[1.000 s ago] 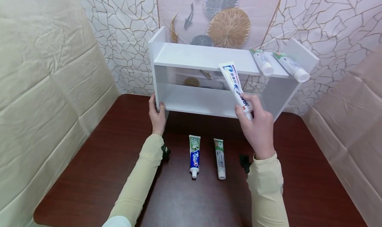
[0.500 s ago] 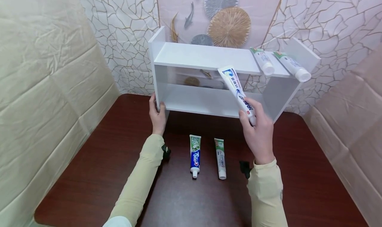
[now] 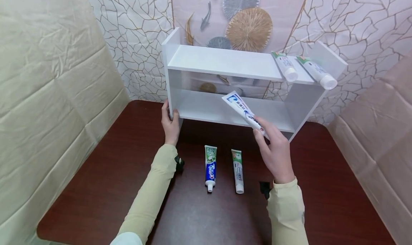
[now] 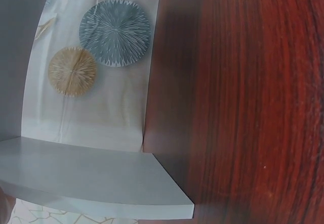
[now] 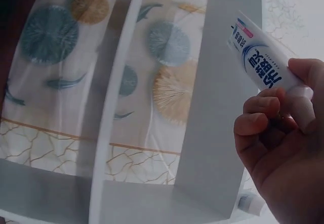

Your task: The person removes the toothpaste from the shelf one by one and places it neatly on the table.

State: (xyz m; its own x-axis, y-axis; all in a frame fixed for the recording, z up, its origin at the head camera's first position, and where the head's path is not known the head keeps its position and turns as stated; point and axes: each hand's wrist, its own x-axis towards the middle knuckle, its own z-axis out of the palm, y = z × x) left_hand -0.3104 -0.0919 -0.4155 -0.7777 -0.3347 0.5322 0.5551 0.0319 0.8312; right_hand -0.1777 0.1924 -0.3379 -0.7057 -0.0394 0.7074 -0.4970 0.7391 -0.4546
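Observation:
My right hand (image 3: 276,153) pinches a white and blue toothpaste tube (image 3: 242,108) near its cap end, between thumb and fingers. The tube slants up to the left, in front of the lower board of a white two-tier shelf (image 3: 219,60). In the right wrist view the tube (image 5: 266,57) shows blue lettering, and the other fingers are curled below it. My left hand (image 3: 170,127) grips the shelf's left side panel low down, thumb in front, some fingers hidden behind. Only a sliver of that hand appears in the left wrist view, beside the panel (image 4: 91,176).
Two white and green toothpaste tubes, one inner (image 3: 284,67) and one outer (image 3: 317,72), lie on the top board's right end, caps overhanging the front. On the dark red table (image 3: 96,187) lie a green and blue tube (image 3: 210,166) and a green and grey tube (image 3: 238,171).
My right hand has lowered the white and blue tube from the top board's front edge to the lower board's level, and the tube tilts further left. My left hand stays on the panel.

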